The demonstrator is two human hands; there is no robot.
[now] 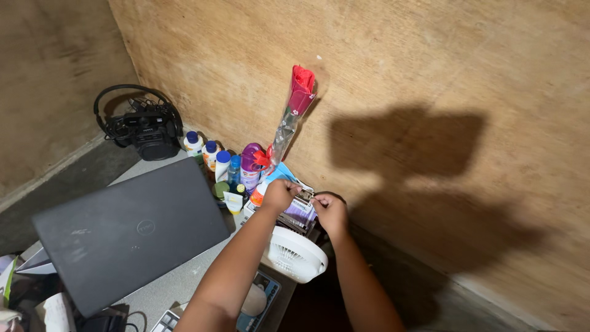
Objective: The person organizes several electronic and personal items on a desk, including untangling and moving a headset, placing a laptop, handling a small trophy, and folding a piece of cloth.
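My left hand (279, 195) and my right hand (329, 212) both pinch a small flat purple-and-white packet (300, 210) at the far corner of a grey desk (175, 286), close to the plywood wall. Each hand grips one end of the packet, fingers curled. Just below my hands a small white fan (295, 254) lies with its grille facing up. A wrapped red artificial rose (297, 98) leans against the wall right behind the left hand.
A shut dark laptop (126, 230) fills the desk's left. Several small bottles (224, 163) stand along the wall, and a black camera with headphones (144, 126) sits in the corner. Papers and clutter lie at the bottom left.
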